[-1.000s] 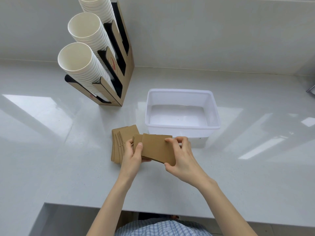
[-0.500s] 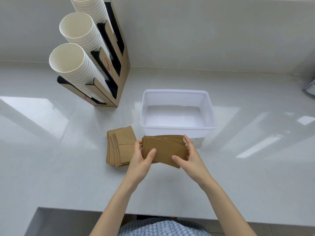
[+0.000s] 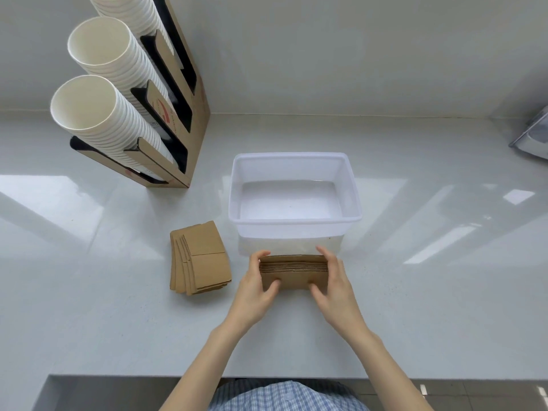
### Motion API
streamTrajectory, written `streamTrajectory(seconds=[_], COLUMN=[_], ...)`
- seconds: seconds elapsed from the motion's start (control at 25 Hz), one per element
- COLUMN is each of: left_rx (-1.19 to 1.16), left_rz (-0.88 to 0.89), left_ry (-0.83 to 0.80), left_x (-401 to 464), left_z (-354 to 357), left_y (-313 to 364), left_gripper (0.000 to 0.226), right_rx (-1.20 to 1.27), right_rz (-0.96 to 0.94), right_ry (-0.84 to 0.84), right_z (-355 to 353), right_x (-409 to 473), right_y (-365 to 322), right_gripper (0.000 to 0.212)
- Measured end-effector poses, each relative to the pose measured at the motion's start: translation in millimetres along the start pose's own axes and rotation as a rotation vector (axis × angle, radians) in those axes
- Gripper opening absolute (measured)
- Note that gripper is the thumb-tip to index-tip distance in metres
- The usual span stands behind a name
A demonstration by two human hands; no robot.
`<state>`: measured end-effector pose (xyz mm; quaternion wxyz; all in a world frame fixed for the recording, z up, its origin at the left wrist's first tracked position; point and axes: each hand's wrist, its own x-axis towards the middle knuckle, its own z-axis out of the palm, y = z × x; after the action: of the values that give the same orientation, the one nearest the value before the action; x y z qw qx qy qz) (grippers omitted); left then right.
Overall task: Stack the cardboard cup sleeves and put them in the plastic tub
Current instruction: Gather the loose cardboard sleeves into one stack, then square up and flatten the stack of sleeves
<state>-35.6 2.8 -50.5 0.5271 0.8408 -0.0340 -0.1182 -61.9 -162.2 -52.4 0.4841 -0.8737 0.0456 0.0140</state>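
Glossy white countertop (image 3: pixel 415 292) runs back to a pale wall. At its far left stands a brown cardboard dispenser rack (image 3: pixel 192 114) of white paper cups (image 3: pixel 98 114). Mid-counter sits the translucent rectangular plastic tub (image 3: pixel 351 185). Just before it, the left hand (image 3: pixel 255 292) and right hand (image 3: pixel 335 289) clamp a squared stack of brown cardboard cup sleeves (image 3: pixel 293 272) by its ends; a fanned pile of flat brown sleeves (image 3: pixel 198 259) lies to the left.
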Motion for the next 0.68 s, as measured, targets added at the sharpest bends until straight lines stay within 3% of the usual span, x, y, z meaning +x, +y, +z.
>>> streamTrajectory(seconds=[0.12,0.24,0.44,0.68], left_rx=[0.083,0.143,0.111,0.174], left_rz=[-0.015,-0.005,-0.001,-0.034], left_ry=[-0.021,-0.029,0.009,0.058], left_x=[2,2,5,0], left_z=[2,3,-3,-4], left_y=[-7,-9,-7,-15], left_gripper=[0.051,0.042,0.028,0.034], right_rx=[-0.051,-0.067,-0.061,-0.050], right_rz=[0.002,-0.009,-0.034,0.012], right_ry=[-0.009,-0.001,0.018,-0.025], right_z=[3,3,4,7], right_x=[-3,-3,1,-1], right_y=[7,5,-2,-1], right_gripper=[0.056,0.050,0.049,0.053])
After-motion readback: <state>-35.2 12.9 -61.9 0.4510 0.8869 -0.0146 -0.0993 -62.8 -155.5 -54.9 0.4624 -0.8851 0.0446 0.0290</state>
